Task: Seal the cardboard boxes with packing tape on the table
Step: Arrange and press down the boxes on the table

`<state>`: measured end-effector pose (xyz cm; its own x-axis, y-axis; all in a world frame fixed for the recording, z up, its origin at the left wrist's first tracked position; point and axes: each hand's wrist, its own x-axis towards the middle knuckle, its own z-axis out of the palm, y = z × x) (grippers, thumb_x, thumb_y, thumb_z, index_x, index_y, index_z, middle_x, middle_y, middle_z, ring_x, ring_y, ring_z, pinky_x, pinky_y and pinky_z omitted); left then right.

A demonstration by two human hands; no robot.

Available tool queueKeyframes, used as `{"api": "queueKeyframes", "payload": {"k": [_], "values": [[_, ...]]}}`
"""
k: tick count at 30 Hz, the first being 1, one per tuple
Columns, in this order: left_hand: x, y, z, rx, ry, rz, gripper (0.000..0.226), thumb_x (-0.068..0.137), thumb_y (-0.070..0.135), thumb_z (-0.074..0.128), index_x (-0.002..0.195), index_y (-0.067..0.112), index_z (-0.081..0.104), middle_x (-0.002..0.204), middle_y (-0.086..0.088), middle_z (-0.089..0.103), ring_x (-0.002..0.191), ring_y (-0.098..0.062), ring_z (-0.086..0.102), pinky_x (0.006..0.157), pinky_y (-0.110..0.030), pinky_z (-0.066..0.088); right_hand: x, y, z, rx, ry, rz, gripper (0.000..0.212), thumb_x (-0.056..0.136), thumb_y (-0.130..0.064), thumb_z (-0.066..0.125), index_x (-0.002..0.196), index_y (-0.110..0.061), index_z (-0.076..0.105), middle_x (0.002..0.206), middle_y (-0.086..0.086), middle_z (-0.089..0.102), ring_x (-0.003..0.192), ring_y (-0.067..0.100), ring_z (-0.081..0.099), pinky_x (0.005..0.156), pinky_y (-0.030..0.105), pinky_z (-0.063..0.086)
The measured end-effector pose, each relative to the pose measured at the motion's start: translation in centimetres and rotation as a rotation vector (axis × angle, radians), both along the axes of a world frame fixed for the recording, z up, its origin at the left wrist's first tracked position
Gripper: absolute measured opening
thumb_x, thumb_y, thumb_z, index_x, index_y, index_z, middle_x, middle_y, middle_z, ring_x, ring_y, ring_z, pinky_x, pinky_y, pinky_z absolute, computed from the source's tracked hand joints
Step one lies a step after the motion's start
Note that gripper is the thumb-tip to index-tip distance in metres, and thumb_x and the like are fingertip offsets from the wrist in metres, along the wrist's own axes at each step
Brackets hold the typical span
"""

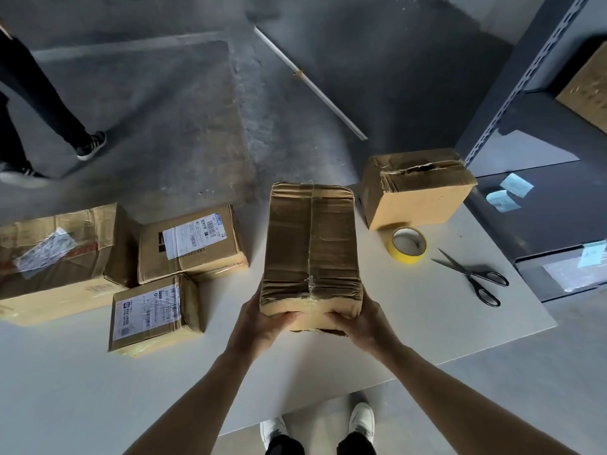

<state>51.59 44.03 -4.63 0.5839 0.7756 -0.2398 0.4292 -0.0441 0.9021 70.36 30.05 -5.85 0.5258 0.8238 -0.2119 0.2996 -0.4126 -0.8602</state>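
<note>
**Box in both hands – taping step between boxes**

Both hands are gripping the near end of a box (312, 244) at the middle of the bench (427, 323). The left hand (262, 323) is clamping its near-left corner and the right hand (363, 320) its near-right corner, with the fingers curling onto the end face. The box is pointing away toward 12 o'clock. Whether its far end is resting on the bench I cannot tell.

A glossy strip is running down its top seam and wrapping over the near edge, so this one is probably sealed already and is being handled rather than taped.

From the box, the tape (405, 257) is lying at 2 o'clock and the scissors (473, 279) at 3 o'clock, both untouched. A torn box (420, 198) is sitting at 1 o'clock just beyond the tape, its top flaps gaping and ragged – likely the next to seal. Three labelled boxes (192, 244) are clustering at 9 o'clock.

The next move is calling for putting the held box down clear of the working spot, probably toward 9 o'clock. That frees both hands to draw the torn box in and reach for the tape.
</note>
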Motion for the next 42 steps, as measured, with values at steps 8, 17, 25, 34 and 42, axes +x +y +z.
{"api": "queueKeyframes", "payload": {"k": [8, 17, 25, 34, 42], "values": [[0.6, -0.6, -0.1, 0.03, 0.056, 0.092, 0.037, 0.076, 0.03, 0.084, 0.111, 0.026, 0.071, 0.093, 0.016, 0.074, 0.088, -0.003, 0.069, 0.077, -0.022, 0.055, -0.7, 0.1, -0.3, -0.008, -0.081, -0.065, 0.047, 0.089, -0.025, 0.073, 0.132, -0.017, 0.058, 0.108, -0.011, 0.068, 0.097, 0.022, 0.068, 0.084, 0.038, 0.058], [0.8, -0.6, 0.4, 0.047, 0.056, 0.095, 0.04, 0.077, 0.029, 0.083, 0.115, 0.023, 0.069, 0.094, 0.015, 0.073, 0.088, -0.006, 0.068, 0.072, -0.015, 0.053, -1.0, 0.1, 0.0, 0.005, -0.128, -0.03, 0.047, 0.091, -0.023, 0.07, 0.135, -0.015, 0.055, 0.111, -0.009, 0.065, 0.1, 0.023, 0.067, 0.084, 0.037, 0.059], [0.3, 0.7, 1.7, 0.047, 0.068, 0.015, 0.061, 0.072, 0.031, 0.087, 0.127, 0.026, 0.061, 0.095, 0.023, 0.067, 0.089, 0.005, 0.063, 0.071, -0.004, 0.047, -0.8, 0.4, 1.2, 0.036, -0.11, 0.031, 0.068, 0.09, -0.025, 0.072, 0.149, -0.015, 0.039, 0.12, -0.018, 0.056, 0.102, 0.004, 0.056, 0.078, -0.003, 0.04], [-0.6, 2.2, 3.0, 0.104, -0.092, -0.163, 0.118, 0.064, 0.035, 0.093, 0.155, 0.029, 0.018, 0.136, 0.007, 0.059, 0.127, -0.016, 0.054, 0.104, -0.045, 0.048, 0.5, 0.0, 1.5, 0.041, -0.032, 0.068, 0.1, 0.076, -0.055, 0.077, 0.153, -0.043, 0.014, 0.14, -0.019, 0.051, 0.127, 0.011, 0.053, 0.098, 0.045, 0.053], [0.6, 4.4, 7.7, 0.494, -0.014, -0.181, 0.081, 0.086, 0.078, 0.041, 0.152, 0.03, 0.029, 0.152, 0.008, 0.04, 0.139, -0.007, 0.037, 0.112, -0.04, 0.039, 0.8, 0.9, 5.1, 0.259, -0.23, 0.181, 0.118, 0.067, -0.067, 0.078, 0.156, -0.02, 0.016, 0.156, -0.005, 0.025, 0.147, 0.023, 0.021, 0.113, 0.051, 0.039]]}}
